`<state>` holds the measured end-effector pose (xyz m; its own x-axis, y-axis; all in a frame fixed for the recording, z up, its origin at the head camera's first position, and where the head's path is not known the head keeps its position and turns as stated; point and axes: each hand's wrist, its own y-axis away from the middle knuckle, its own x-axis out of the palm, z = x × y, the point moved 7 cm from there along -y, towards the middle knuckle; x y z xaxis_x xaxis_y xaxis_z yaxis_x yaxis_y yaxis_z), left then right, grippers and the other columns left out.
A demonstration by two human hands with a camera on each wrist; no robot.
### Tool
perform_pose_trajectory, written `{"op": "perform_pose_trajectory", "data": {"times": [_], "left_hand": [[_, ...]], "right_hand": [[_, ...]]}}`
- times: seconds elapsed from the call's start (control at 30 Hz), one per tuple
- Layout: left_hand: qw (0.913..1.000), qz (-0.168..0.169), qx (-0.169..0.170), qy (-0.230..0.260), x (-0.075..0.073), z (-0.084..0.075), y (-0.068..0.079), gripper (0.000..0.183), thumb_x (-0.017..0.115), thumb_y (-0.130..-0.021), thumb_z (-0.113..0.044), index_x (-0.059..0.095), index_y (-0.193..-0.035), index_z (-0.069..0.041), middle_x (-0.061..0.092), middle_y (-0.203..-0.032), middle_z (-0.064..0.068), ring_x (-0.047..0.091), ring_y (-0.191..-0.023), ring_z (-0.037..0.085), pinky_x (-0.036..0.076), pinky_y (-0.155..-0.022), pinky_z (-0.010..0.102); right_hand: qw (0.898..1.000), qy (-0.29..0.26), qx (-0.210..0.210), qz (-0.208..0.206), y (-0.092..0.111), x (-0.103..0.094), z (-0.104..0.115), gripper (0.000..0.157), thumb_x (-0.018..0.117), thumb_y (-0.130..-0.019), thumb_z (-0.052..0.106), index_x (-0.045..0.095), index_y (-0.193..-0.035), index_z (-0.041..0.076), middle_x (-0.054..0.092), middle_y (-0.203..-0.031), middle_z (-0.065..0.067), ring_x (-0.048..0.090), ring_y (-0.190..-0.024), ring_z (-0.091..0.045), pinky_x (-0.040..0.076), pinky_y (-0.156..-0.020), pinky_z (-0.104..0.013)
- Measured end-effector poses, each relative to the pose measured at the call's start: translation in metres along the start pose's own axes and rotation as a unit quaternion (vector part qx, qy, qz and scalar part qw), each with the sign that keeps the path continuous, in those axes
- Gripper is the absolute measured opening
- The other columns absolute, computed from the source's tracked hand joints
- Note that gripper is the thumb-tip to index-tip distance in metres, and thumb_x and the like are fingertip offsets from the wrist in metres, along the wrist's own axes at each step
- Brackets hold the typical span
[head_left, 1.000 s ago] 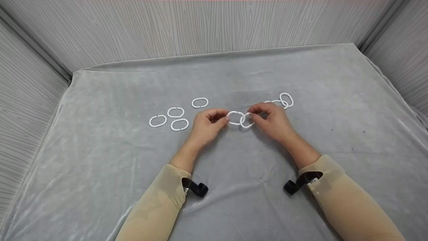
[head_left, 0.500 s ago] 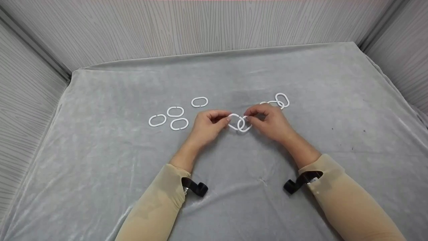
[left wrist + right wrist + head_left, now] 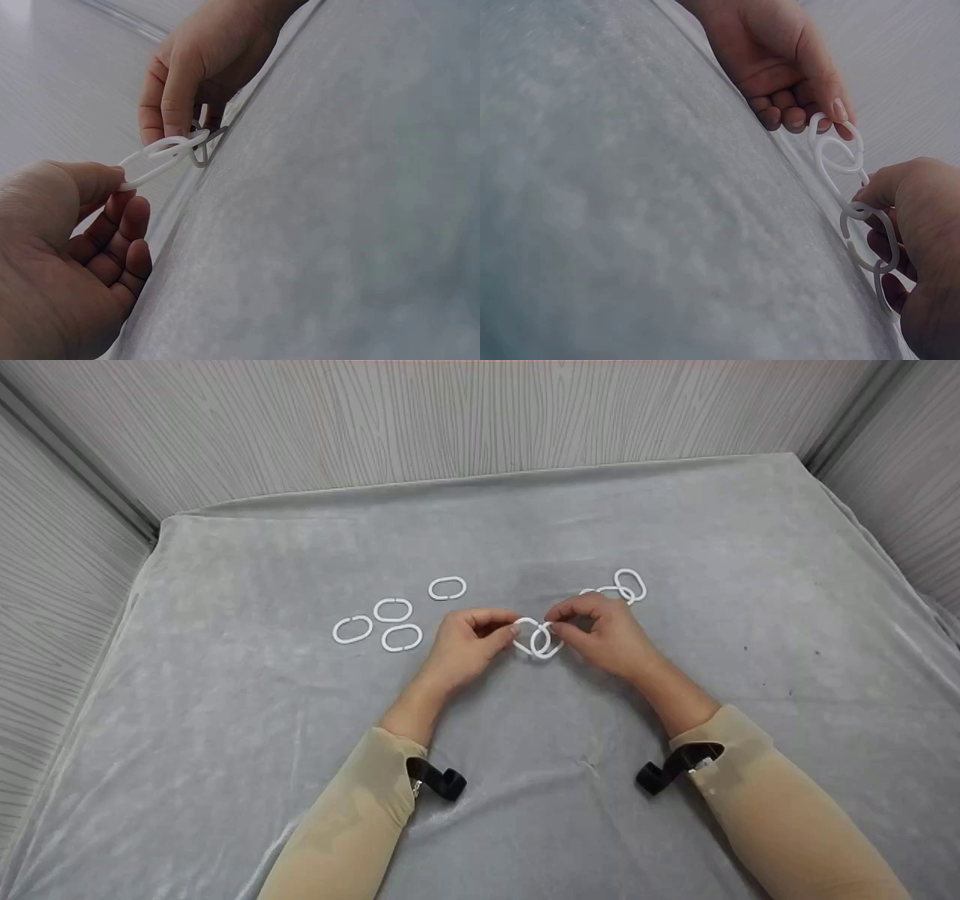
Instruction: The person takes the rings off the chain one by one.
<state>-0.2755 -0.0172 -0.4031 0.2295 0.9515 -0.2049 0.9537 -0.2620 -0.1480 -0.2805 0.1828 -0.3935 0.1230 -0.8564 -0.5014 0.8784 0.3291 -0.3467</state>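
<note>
Left hand (image 3: 466, 649) and right hand (image 3: 609, 631) each pinch 1 of 2 overlapping white oval chain links (image 3: 528, 619). Work slowly, don't force.

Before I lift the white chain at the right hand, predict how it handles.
The chain will likely be floppy as a whole, since its joined links lie at different angles. Individually, they are probably fairly stiff, as their ovals look even. Expect little weight: they look thin and open in the middle.

no legible txt, no nos., no labels or brands, no signs
</note>
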Motion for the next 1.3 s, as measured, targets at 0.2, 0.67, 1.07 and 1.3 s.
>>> {"op": "perform_pose_trajectory", "data": {"times": [0.2, 0.67, 1.07, 1.3], "left_hand": [[1.0, 0.003, -0.003, 0.005, 0.0004, 0.0014, 0.0006, 0.017, 0.075, -0.095, -0.004, 0.081, -0.109, 0.003, 0.079, -0.093, 0.005, 0.065, -0.076, 0.006, 0.053, -0.074, 0.021], [0.9999, 0.01, 0.002, -0.012, 0.0005, -0.0002, 0.0013, 0.016, 0.075, -0.095, -0.005, 0.082, -0.108, 0.002, 0.08, -0.099, 0.007, 0.068, -0.087, 0.007, 0.053, -0.08, 0.022], [0.9997, 0.017, -0.007, -0.015, 0.0006, 0.0006, 0.0012, 0.017, 0.075, -0.095, -0.006, 0.082, -0.109, 0.001, 0.08, -0.099, 0.006, 0.067, -0.087, 0.007, 0.052, -0.079, 0.021], [0.9998, 0.017, -0.009, -0.01, 0.0006, 0.0012, 0.001, 0.017, 0.075, -0.095, -0.006, 0.082, -0.109, 0.001, 0.08, -0.098, 0.006, 0.067, -0.086, 0.007, 0.052, -0.078, 0.021]], "right_hand": [[1.0, 0.003, -0.001, 0.003, -0.0001, 0.0009, -0.0007, 0.01, 0.081, -0.091, 0.001, 0.083, -0.1, 0.007, 0.079, -0.099, -0.004, 0.068, -0.1, -0.021, 0.049, -0.093, -0.031], [1.0, 0.001, 0.005, 0.006, 0.0004, 0.0021, 0.0001, 0.01, 0.083, -0.09, 0.003, 0.083, -0.1, 0.007, 0.079, -0.099, -0.003, 0.069, -0.1, -0.02, 0.049, -0.093, -0.031], [1.0, 0.006, -0.011, 0.01, -0.0002, 0.0023, 0.0021, 0.011, 0.081, -0.09, 0.0, 0.083, -0.099, 0.007, 0.078, -0.096, -0.004, 0.069, -0.096, -0.021, 0.05, -0.091, -0.033], [1.0, 0.006, -0.014, 0.011, -0.0005, 0.0025, 0.0032, 0.011, 0.082, -0.089, 0.001, 0.082, -0.099, 0.007, 0.078, -0.097, -0.003, 0.069, -0.097, -0.021, 0.05, -0.091, -0.034]]}}
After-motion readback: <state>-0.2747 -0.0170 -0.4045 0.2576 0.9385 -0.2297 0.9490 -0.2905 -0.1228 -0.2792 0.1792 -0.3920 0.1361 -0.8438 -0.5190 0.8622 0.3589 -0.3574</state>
